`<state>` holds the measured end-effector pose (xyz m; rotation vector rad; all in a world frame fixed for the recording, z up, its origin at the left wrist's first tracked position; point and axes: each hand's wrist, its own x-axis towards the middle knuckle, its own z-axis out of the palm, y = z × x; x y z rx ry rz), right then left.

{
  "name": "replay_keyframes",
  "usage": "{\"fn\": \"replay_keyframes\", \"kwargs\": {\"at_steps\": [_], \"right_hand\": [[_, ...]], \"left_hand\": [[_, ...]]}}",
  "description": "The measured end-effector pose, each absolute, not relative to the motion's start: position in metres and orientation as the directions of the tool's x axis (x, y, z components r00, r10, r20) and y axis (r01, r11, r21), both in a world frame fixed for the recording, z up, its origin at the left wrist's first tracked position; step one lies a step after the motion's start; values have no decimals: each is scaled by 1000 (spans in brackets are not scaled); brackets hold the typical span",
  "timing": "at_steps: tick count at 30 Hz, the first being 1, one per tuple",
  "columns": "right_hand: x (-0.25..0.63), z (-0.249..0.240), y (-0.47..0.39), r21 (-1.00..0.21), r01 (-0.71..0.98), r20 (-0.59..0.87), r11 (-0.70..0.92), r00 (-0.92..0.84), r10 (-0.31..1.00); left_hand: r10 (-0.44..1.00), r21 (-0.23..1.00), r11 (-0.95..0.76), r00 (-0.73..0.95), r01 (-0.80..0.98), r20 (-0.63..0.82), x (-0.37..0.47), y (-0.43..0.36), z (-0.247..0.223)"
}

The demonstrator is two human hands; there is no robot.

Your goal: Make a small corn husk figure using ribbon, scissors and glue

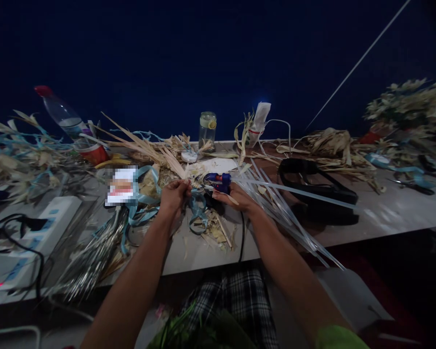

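My right hand [232, 195] is wrapped round a blue glue gun [221, 180], whose nozzle points left. A long clear glue stick [305, 192] runs out of its back to the right. Just left of the nozzle, my left hand [176, 194] pinches a small piece at the base of pale dried husk [175, 162]; the exact piece is too small to make out. Light blue ribbon [198, 213] lies curled between and below my hands. Husk scraps [218, 230] are scattered on the table near it.
Loose glue sticks [294, 225] and a black strap-like object [319, 189] lie right. A bundle of wires [96, 259] and a power strip [39, 237] lie left. A jar [207, 130] and tilted bottle [63, 114] stand behind. A black cord hangs over the table's front edge [210, 265].
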<state>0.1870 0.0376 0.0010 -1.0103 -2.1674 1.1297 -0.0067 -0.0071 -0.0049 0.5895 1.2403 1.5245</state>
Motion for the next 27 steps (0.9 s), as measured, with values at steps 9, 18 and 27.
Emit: {"fn": "replay_keyframes", "kwargs": {"at_steps": [9, 18, 27], "right_hand": [[187, -1, 38, -821, 389, 114, 417, -604, 788], [187, 3, 37, -829, 367, 121, 422, -619, 776], [186, 2, 36, -831, 377, 107, 408, -612, 783]], "left_hand": [[914, 958, 51, -373, -283, -158, -6, -6, -9], [907, 973, 9, -409, -231, -105, -11, -4, -14], [906, 978, 33, -406, -208, -117, -8, -5, -10]]}}
